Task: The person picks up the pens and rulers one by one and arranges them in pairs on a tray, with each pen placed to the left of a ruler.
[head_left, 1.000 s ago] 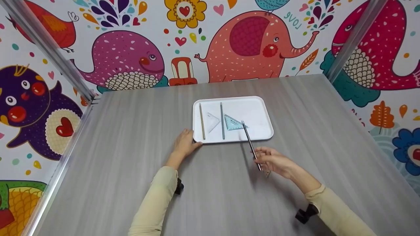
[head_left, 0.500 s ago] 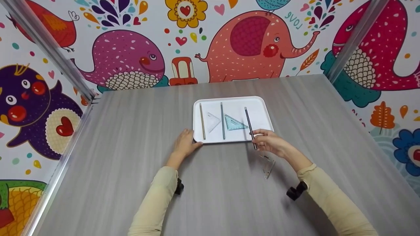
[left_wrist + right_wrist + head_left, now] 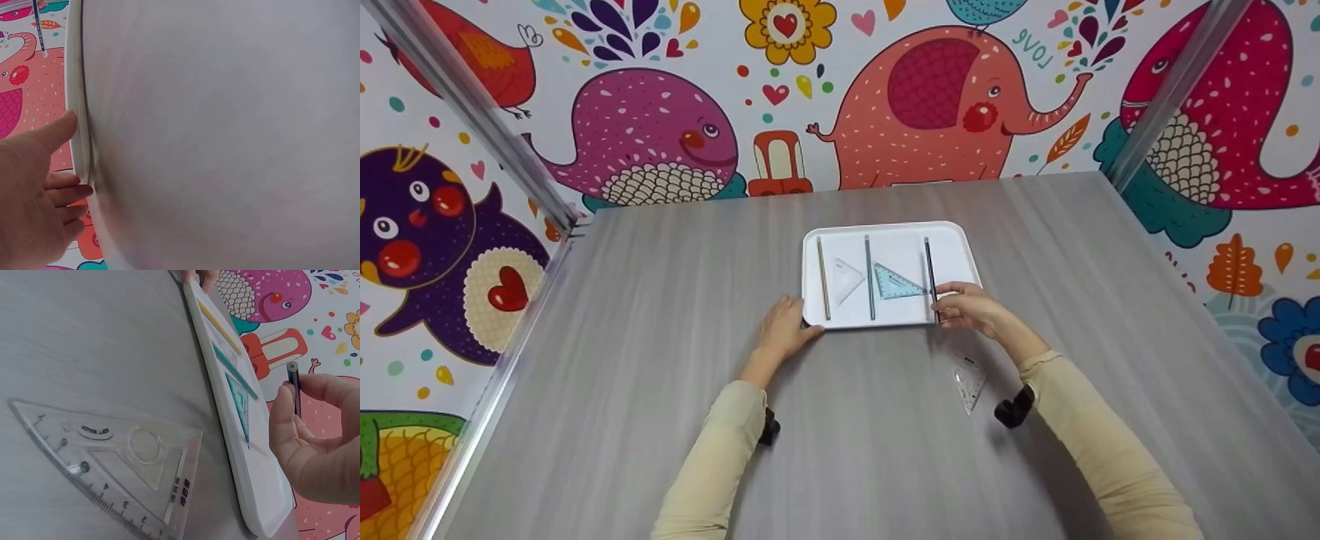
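Note:
My right hand (image 3: 971, 309) pinches a dark pencil (image 3: 928, 259) close over the right part of a white tray (image 3: 960, 259). The pencil's end (image 3: 292, 368) points at the camera in the right wrist view. My left hand (image 3: 784, 330) grips the tray's near left corner, thumb on the rim (image 3: 77, 121). On the tray, from the left, lie a gold pencil (image 3: 823, 277), a clear set square (image 3: 847, 281), a green pencil (image 3: 869, 277) and a teal set square (image 3: 894, 283). Another clear set square (image 3: 970, 384) lies on the table in front of the tray.
The grey wood-look table (image 3: 660, 315) extends around the tray. Behind it stands a wall (image 3: 802, 45) printed with cartoon animals. Metal posts (image 3: 495, 120) rise at both back corners. Black wrist cameras (image 3: 1014, 407) sit under the sleeves.
My right hand has carried the dark pencil forward and down over the tray's right part, beside the teal set square. The clear set square on the table is now uncovered. My left hand has stayed.

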A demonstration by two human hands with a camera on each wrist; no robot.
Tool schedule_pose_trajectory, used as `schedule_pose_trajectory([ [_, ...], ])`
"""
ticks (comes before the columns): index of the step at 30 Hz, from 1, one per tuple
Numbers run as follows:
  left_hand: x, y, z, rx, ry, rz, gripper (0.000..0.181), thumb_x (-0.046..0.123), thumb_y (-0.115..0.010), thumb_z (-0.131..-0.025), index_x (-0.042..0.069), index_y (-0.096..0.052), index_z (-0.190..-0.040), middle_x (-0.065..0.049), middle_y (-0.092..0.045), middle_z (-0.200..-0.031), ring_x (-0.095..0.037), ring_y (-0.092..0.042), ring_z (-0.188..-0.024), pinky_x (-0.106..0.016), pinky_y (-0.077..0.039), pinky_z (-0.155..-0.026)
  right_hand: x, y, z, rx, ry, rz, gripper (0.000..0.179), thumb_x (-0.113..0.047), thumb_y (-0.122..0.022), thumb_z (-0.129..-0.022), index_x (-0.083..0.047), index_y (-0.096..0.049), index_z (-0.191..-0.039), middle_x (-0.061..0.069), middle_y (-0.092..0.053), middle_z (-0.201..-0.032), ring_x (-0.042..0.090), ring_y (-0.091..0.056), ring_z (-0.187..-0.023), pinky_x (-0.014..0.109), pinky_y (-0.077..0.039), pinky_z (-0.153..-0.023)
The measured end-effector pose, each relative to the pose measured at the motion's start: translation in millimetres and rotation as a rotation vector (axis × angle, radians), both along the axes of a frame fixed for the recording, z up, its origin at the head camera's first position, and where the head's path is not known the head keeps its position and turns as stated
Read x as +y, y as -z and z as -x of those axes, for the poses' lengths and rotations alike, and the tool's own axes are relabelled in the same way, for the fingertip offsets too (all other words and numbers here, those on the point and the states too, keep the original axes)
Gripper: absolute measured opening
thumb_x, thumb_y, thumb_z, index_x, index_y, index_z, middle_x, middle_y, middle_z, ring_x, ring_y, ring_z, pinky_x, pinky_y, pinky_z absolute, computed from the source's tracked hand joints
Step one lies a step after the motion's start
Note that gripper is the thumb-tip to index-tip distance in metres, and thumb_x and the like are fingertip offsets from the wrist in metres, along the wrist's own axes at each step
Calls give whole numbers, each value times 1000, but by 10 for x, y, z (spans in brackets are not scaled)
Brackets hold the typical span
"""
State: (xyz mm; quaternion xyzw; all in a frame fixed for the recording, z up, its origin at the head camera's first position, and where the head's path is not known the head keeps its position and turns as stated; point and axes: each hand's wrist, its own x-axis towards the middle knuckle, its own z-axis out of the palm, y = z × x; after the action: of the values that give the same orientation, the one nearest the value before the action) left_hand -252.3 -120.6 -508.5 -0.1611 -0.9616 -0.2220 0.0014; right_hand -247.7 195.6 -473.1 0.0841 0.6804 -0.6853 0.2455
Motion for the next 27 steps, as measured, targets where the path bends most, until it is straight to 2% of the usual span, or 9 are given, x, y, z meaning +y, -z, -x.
schedule_pose_trajectory([
  [6,-3,18,15,19,2,-1,45,28,-69,-79,-6,-57,-107,-19,-59,-104,-32,-50,-104,-42,-38,-94,-44,42,137,22,21,-114,40,2,-54,-82,6,-36,-117,-2,-54,-65,5,-54,-53,18,-50,-52],
  [13,-6,48,0,23,-8,1,44,28,-69,-79,-4,-57,-106,-19,-59,-104,-32,-50,-103,-42,-40,-92,-100,65,231,-4,42,-150,42,2,-53,-81,7,-36,-120,-2,-54,-62,6,-54,-53,18,-50,-50],
  [16,-3,54,-4,35,-2,-9,42,27,-70,-78,-4,-57,-103,-18,-58,-99,-31,-51,-98,-42,-41,-88,-106,101,283,3,61,-206,43,2,-53,-81,7,-37,-120,-1,-55,-64,6,-55,-53,19,-50,-50],
  [19,1,51,-1,43,0,-7,43,27,-70,-78,-5,-57,-103,-18,-58,-98,-32,-51,-98,-42,-41,-88,-62,226,390,33,67,-262,44,0,-56,-79,7,-39,-118,2,-55,-67,8,-55,-54,21,-50,-51],
  [20,2,46,1,40,1,-5,44,27,-70,-78,-6,-57,-105,-19,-58,-101,-32,-51,-101,-42,-41,-90,13,385,484,72,58,-229,42,-2,-60,-76,6,-42,-114,3,-55,-66,9,-55,-53,21,-50,-49],
  [22,3,34,5,26,0,4,48,28,-69,-79,-7,-56,-109,-21,-58,-107,-34,-50,-108,-42,-39,-94,59,446,541,88,55,-246,43,-3,-64,-75,5,-44,-112,5,-55,-69,11,-56,-55,23,-51,-51],
  [26,4,11,11,16,0,9,52,29,-68,-80,-8,-54,-113,-23,-56,-115,-36,-45,-117,-43,-35,-100,44,311,486,107,35,-282,39,-2,-61,-76,8,-43,-109,6,-55,-66,11,-56,-53,23,-52,-51],
  [27,4,10,13,16,0,9,51,28,-68,-80,-8,-54,-113,-23,-56,-115,-36,-45,-117,-43,-35,-100,-24,159,412,75,41,-345,39,-1,-57,-78,9,-41,-112,5,-54,-67,10,-55,-54,23,-52,-53],
])
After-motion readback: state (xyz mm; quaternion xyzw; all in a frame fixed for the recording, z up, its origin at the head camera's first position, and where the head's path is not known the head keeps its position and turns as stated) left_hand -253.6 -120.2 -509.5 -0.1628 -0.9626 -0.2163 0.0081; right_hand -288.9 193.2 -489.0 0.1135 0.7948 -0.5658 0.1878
